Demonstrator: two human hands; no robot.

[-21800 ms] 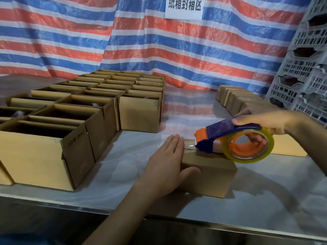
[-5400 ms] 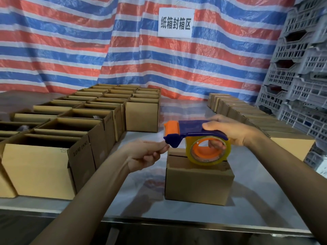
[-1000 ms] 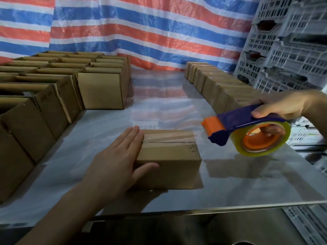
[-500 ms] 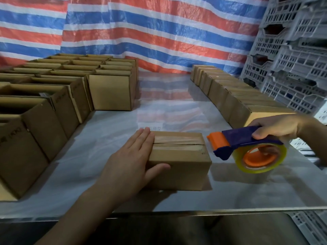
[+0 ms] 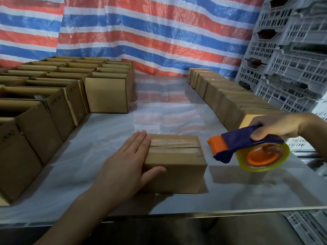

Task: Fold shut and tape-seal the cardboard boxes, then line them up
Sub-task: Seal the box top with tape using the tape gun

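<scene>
Sealing looks about done on this one: the box (image 5: 177, 167) sits shut near the front edge of the table (image 5: 106, 138), w/ a glossy strip of clear tape running along its top seam. Can't tell if the strip covers the seam fully; a dark line shows just below it.

The left hand (image 5: 123, 167) lies flat on the box's left end, fingers straight & together on the top, thumb spread over the front face. It presses and grips nothing. The right hand (image 5: 276, 126) is wrapped round the handle of the tape dispenser (image 5: 247, 149), w/ fingers showing through the roll's core. The dispenser hangs just right of the box, apart from it, orange nose pointing at the box's right end.

Next, prob: rub the tape ends down if needed, then shift the box to the row of sealed boxes (image 5: 230, 96) along the right side. That calls for a slide right & back to butt it against the row's near end, square w/ the others. Open boxes (image 5: 62, 96) wait at left, so plenty left to do.
</scene>
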